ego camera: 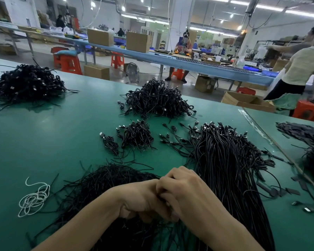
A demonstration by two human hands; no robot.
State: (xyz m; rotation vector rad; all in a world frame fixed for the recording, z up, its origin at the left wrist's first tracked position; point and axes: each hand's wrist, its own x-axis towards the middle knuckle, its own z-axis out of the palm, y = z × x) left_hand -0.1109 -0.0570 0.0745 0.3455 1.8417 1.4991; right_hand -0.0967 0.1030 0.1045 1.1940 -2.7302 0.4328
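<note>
My left hand (pixel 143 198) and my right hand (pixel 187 192) are pressed together at the near middle of the green table (pixel 53 134). Both have curled fingers; what they hold is hidden between them, with black cable strands showing at the fingers. Under them lies a fan of black cable ties (pixel 105 180). A long bundle of straight black USB cables (pixel 225 160) runs along my right side. A small heap of coiled cables (pixel 137 135) sits just beyond my hands, and one coiled cable (pixel 110 142) lies to its left.
A larger pile of coiled cables (pixel 158 99) lies farther back, another pile (pixel 25 84) at the far left. A white cord (pixel 34 198) is tangled at the near left. Black strips (pixel 301 132) cover the adjoining table. A person (pixel 301 69) stands at right.
</note>
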